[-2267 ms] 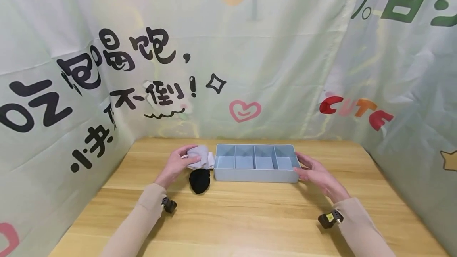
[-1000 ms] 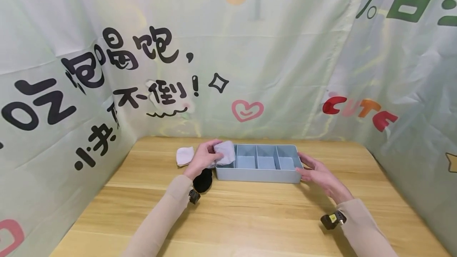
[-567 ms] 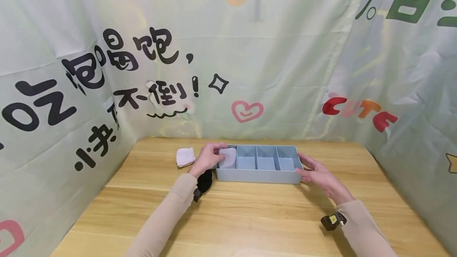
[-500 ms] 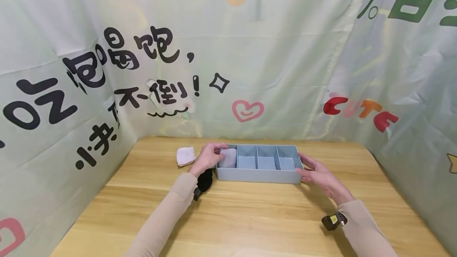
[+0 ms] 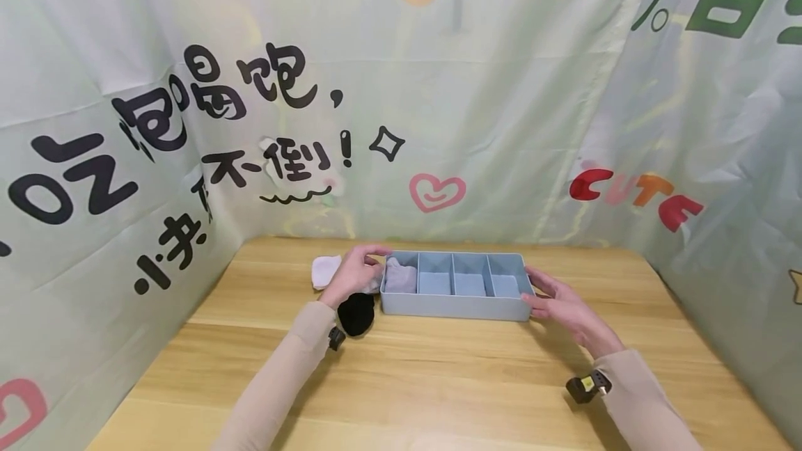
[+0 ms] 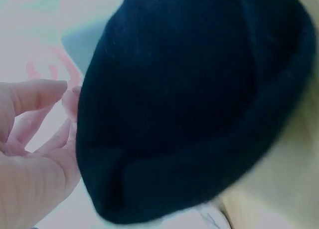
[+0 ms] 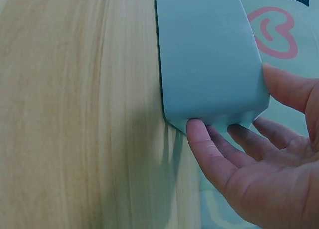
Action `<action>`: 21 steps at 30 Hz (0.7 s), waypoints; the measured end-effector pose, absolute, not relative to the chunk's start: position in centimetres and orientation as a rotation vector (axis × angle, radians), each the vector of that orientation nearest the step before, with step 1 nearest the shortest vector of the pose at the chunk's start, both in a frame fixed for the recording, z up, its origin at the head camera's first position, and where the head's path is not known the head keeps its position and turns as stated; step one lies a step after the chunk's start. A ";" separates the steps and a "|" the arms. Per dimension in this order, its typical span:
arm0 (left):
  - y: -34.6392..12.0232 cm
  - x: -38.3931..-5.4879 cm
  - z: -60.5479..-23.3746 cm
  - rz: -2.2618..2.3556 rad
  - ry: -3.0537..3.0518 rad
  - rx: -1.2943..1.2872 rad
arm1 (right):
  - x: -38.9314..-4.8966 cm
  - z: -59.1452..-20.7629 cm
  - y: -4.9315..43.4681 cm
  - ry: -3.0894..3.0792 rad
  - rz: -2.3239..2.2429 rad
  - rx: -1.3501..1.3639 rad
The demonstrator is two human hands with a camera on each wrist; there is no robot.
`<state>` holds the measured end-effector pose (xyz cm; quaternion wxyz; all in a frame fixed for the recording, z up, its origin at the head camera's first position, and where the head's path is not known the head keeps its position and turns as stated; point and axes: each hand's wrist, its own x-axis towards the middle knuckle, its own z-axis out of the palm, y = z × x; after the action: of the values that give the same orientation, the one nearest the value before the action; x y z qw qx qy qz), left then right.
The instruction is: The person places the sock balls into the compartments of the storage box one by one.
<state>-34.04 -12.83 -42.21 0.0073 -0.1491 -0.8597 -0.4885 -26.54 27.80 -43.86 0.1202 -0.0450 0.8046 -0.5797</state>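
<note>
A light blue divided box (image 5: 457,307) stands on the table, with a folded lavender-grey sock (image 5: 401,278) in its leftmost compartment. My left hand (image 5: 356,274) is beside the box's left end, fingers loosely bent at the rim and nothing held between them. Below that hand lies a folded black sock (image 5: 356,314), which fills much of the left wrist view. A white folded sock (image 5: 325,272) sits behind the hand, and another pale folded sock (image 5: 373,286) is partly hidden by it. My right hand (image 5: 567,308) grips the box's right end, its thumb at the front corner and fingers spread across the end.
The box's other compartments (image 5: 470,277) show bare floors between thin dividers. A wooden table (image 5: 426,374) extends toward the front. Printed fabric (image 5: 489,124) hangs behind the table and along both sides.
My left hand carried the lavender-grey sock right from the pile, lowered it into the leftmost compartment, let go and drew back left. My right hand has stayed on the box's right end.
</note>
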 end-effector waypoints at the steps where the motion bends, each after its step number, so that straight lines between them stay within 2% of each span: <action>1: -13.0 -34.0 -42.2 -1.518 -2.681 -0.465 | -26.5 -43.8 27.8 2.351 -1.694 -0.131; 21: -17.2 -32.5 -43.3 -1.544 -2.578 -0.443 | -26.2 -43.5 27.6 2.321 -1.727 -0.156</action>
<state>-32.54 -17.21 -43.34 0.0521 -0.1456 -0.8475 -0.5077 -26.21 27.63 -43.53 0.1218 -0.0534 0.7952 -0.5916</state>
